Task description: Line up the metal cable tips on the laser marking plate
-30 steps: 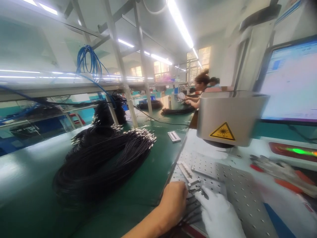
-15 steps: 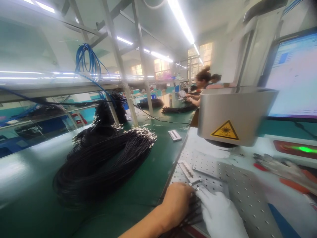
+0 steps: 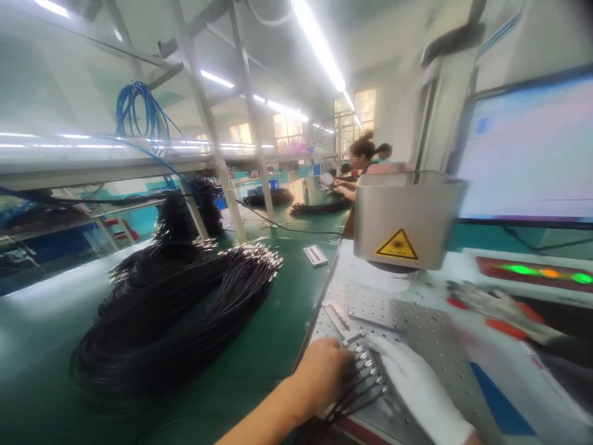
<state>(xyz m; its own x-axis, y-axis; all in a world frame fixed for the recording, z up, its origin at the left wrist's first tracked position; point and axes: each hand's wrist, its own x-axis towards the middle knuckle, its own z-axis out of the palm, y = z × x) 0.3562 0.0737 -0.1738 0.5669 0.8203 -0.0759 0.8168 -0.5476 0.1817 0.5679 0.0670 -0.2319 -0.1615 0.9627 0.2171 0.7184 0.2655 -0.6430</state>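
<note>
Viewed from a head camera along a long green workbench (image 3: 55, 346) under fluorescent tubes. Dominated on the left by a large heap of coiled black cables (image 3: 171, 309), silver-tipped ends fanned toward the right. Well beyond it, a second, smaller dark bundle (image 3: 188, 213) beside a shelf post, with blue wire (image 3: 134, 114) looped above. Further down the bench, a co-worker (image 3: 359, 167) seated at another cable pile, well apart.

On the right, filled by a bright monitor (image 3: 528, 148) and, in front of it, a metal laser marking head (image 3: 407, 219) bearing a yellow warning triangle. Beneath the head, spread a perforated metal plate (image 3: 445, 346), with red-handled pliers (image 3: 500, 312) lying near its far right edge, blurred.

At the plate's near left corner, laid side by side a short row of black cable ends with metal connectors (image 3: 365, 374). Long axes ran from lower left, toward the body, up and right onto the plate, connector tips pointing at a small metal stop bar (image 3: 353, 338) just ahead.

Bare left hand (image 3: 324, 374) rested palm down over the cables just left of the tips, fingers curled, pressing rather than clearly gripping. White-gloved right hand (image 3: 417, 389) lay flat and open just right of the row, fingers extended toward the connectors, touching or nearly so; blur made contact impossible to tell. Both hands equally close, flanking the row.
</note>
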